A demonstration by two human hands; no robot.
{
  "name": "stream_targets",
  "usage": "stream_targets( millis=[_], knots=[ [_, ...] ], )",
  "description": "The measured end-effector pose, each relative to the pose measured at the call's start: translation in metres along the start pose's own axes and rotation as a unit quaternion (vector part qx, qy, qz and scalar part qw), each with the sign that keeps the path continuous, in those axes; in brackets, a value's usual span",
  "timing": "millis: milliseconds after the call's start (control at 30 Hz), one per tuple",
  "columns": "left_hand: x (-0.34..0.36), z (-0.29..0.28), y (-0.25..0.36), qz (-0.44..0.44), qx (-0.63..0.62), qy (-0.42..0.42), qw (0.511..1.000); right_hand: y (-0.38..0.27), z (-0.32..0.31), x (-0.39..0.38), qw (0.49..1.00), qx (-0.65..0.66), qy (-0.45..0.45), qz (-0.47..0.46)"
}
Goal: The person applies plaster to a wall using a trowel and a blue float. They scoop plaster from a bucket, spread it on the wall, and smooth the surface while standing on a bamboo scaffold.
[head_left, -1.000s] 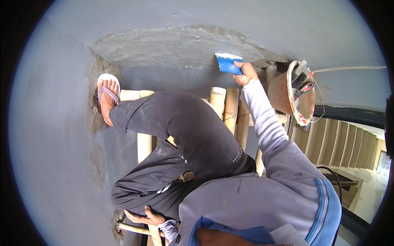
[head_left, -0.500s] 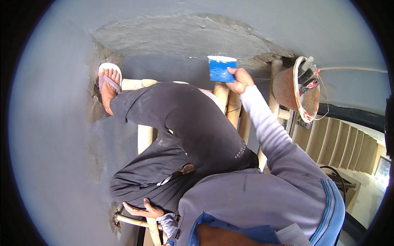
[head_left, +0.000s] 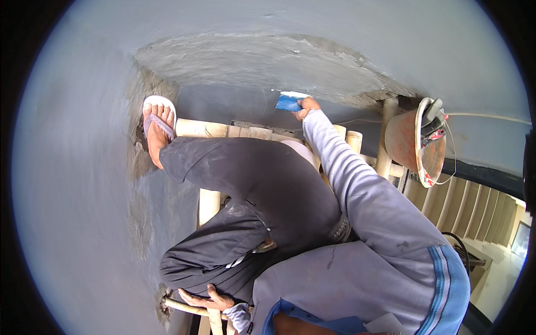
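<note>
My right hand (head_left: pixel 308 106) grips a blue scraper (head_left: pixel 288 103) with white paste along its edge, held against or very close to the dark grey wall strip just below a rough plastered patch (head_left: pixel 262 58). The arm is stretched out past my bent leg. My left hand (head_left: pixel 212 297) lies low at the left against my dark-trousered knee, fingers spread and holding nothing, beside a bamboo pole (head_left: pixel 182 306). My foot in a flip-flop (head_left: pixel 159 131) is braced at the rough wall corner.
I sit on bamboo scaffolding (head_left: pixel 204 127). At right a stained bucket (head_left: pixel 401 139) holds tools, including a red-handled one (head_left: pixel 434 135), with a pale cable (head_left: pixel 486 115) behind it. Far below at right is a staircase (head_left: pixel 469 209). A grey wall (head_left: pixel 72 178) rises at left.
My right hand with the scraper has moved left and forward, farther from my body, and the arm is more stretched. The view has shifted slightly; my left hand stays at the knee.
</note>
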State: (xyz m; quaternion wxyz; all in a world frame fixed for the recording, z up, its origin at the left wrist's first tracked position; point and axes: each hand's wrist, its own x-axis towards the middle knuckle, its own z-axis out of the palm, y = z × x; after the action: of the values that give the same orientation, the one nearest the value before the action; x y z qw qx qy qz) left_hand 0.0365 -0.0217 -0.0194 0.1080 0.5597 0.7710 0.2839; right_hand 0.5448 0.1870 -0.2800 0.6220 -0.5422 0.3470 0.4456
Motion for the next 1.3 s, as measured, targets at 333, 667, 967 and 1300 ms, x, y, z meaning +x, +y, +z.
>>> stream_targets(
  millis=[333,667,967,1300],
  knots=[
    [0.003,0.0,-0.003,0.006,-0.006,0.002,1.0,-0.061,0.012,-0.015,0.983,0.17,-0.064,0.038],
    [0.003,0.0,-0.006,0.034,0.021,0.008,0.999,-0.043,-0.034,-0.17,0.98,-0.128,-0.142,-0.055],
    [-0.001,0.002,-0.012,0.001,-0.014,0.001,1.0,0.043,-0.003,-0.029,0.988,-0.151,0.032,-0.019],
    [0.001,-0.001,-0.012,0.037,0.023,-0.006,0.999,-0.001,-0.012,0.025,0.991,-0.047,0.125,-0.002]
  ],
)
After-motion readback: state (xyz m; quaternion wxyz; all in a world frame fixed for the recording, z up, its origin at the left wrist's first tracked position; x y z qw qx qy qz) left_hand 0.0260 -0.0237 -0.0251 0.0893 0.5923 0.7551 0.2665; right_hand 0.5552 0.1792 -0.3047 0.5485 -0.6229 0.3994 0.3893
